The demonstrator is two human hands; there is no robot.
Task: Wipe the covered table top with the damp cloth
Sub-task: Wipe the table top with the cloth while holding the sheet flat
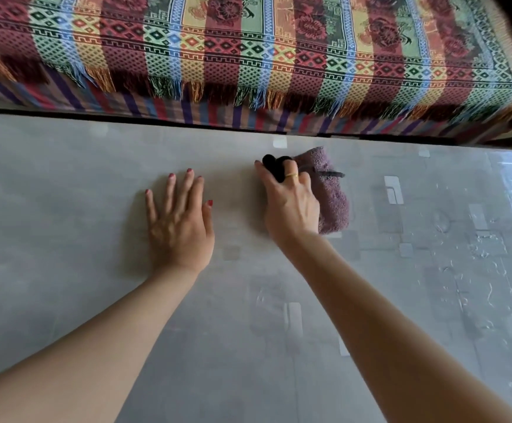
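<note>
Grey plastic-covered table top [65,300] fills the view, with the striped woven fringed throw [248,56] just beyond its far edge. Your left hand [180,221] lies flat, fingers spread, holding nothing, probably bracing you and pinning the cover. Your right hand [291,206] curls over the bunched mauve terry cloth [332,203], pressing it down near the far edge.

home living room, fringed striped woven throw [248,56] over a sofa, plastic-covered grey table [65,209] beside it
</note>
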